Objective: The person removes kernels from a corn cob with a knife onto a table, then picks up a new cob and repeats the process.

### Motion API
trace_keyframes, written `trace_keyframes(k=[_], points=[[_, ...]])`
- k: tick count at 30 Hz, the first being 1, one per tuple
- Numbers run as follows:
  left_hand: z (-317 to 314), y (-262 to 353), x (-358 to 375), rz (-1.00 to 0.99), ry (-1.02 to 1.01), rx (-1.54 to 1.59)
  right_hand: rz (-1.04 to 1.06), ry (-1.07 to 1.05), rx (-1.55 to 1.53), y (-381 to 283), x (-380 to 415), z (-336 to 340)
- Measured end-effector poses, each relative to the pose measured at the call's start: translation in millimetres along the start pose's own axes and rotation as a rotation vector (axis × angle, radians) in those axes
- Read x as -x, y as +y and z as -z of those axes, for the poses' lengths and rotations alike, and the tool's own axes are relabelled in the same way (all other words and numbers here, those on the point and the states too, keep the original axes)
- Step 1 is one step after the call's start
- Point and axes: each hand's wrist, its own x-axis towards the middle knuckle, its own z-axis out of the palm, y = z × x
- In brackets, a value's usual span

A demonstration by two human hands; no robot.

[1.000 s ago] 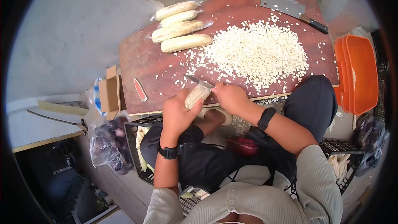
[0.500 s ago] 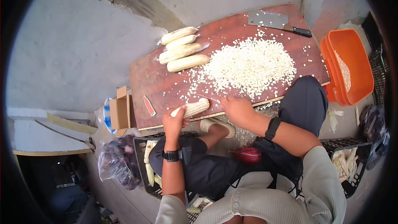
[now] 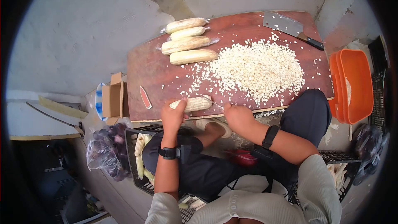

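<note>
My left hand is closed round one end of a pale ear of corn, which lies sideways over the near edge of the table. To its right my right hand is closed on a thin, rod-like metal tool; its handle is hidden in the fist. The tool's tip reaches the cob's upper right end and seems to touch the kernels. Just beyond both hands a big heap of loose corn kernels covers much of the reddish table, with stray kernels round it.
Several plastic-wrapped ears lie at the back left. A cleaver rests at the back right, a small red-and-white blade-shaped object at the left. Orange tubs stand right, a cardboard box left. Black crates flank my legs.
My right hand has brought the thin tool's tip onto the cob, where it was held slightly apart before. My left hand keeps its grip on the cob. The whole view has shifted a little.
</note>
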Motion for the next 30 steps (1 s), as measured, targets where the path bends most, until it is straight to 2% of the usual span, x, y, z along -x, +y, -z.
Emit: trace_keyframes(k=[8, 11, 13, 14, 17, 19, 22, 24, 25, 28, 30], points=[[-5.9, 0.5, -4.7, -0.086, 0.023, -0.048, -0.009, -0.014, -0.02, 1.2, -18.0, -2.8], [-5.1, 4.7, -2.2, -0.094, -0.038, -0.066, -0.03, -0.045, -0.056, -1.2, -28.8, -10.8], [-6.3, -0.8, 0.5, -0.163, -0.023, -0.08, -0.065, -0.052, -0.116, -8.0, -41.8, -16.7], [-5.0, -3.9, 1.8, -0.201, -0.015, -0.092, -0.05, -0.054, -0.128, -7.5, -42.6, -17.3], [-0.2, -9.1, 11.4, -0.128, -0.027, -0.001, -0.005, -0.063, -0.15, -3.3, -39.2, -10.6], [4.1, -24.5, 12.5, -0.154, -0.045, 0.019, 0.037, -0.059, -0.159, -1.4, -38.0, -5.5], [11.1, -35.2, 13.4, -0.19, -0.092, 0.034, 0.096, 0.057, -0.237, 4.1, -36.3, -4.0], [11.8, -36.7, 16.2, -0.208, -0.102, 0.013, -0.065, 0.071, -0.29, 5.5, -30.6, 1.6], [10.8, -35.7, 17.8, -0.277, -0.071, -0.061, -0.145, 0.08, -0.316, 4.2, -28.1, 5.9], [4.8, -27.5, 24.6, -0.419, 0.009, -0.234, -0.171, 0.142, -0.147, -7.2, -6.6, 17.8], [2.9, -16.4, 34.0, -0.428, 0.027, -0.29, -0.053, 0.197, -0.025, -12.3, 10.2, 26.5]])
